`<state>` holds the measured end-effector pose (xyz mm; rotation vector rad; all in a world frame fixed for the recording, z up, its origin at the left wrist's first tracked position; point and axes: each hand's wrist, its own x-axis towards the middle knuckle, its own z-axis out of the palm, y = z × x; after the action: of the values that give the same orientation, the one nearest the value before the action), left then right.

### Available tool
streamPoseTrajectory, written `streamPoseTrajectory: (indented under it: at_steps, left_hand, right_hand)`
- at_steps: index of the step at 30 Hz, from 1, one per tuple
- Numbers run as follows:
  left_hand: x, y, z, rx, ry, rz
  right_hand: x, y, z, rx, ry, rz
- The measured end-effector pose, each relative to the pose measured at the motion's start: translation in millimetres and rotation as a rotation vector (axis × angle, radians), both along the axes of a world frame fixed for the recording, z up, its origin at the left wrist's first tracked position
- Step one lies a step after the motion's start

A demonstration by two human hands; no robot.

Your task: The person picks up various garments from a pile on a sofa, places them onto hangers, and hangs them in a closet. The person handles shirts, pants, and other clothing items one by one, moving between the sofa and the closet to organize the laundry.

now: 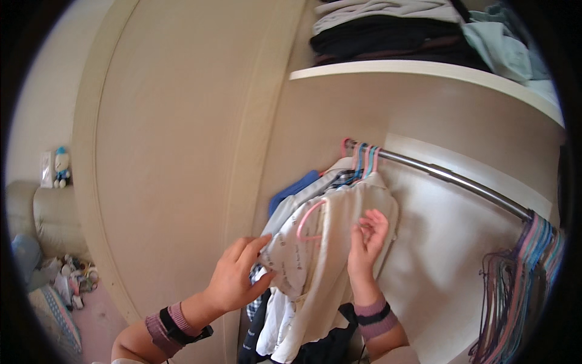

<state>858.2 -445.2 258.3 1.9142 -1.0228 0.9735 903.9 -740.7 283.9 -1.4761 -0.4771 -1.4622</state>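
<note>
A cream long-sleeved garment (348, 227) hangs at the front of a cluster of clothes, with a white printed shirt (291, 259) showing beside it. Pink plastic of a hanger (302, 223) sticks out between the two. At the printed shirt's left edge is my left hand (238, 273), thumb and fingers apart; whether they touch the cloth is unclear. My right hand (370, 234) is raised in front of the cream garment, palm partly showing, fingers loosely curled and holding nothing. Blue clothing (291, 191) and a grey-white garment (291, 211) hang behind.
A metal rail (436, 170) carries the clothes; many spare hangers (514, 282) bunch at its right end. Folded clothes (391, 38) lie on the shelf (409, 68) above. A pale sliding door panel (177, 159) stands left. Dark clothing (327, 341) lies below.
</note>
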Motion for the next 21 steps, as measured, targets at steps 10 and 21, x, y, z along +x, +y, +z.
streamPoseTrajectory:
  at_steps: [10,21]
  left_hand:
    - [-72.0,130.4,-123.9,0.039,0.552,-0.023]
    - [-275.3,309.3,-245.0,-0.353,0.827,0.605]
  right_hand:
    - [-85.6,120.0,-112.4,-0.469,-0.057,0.31]
    - [-114.9,281.9,-196.9,-0.547,0.526,1.01]
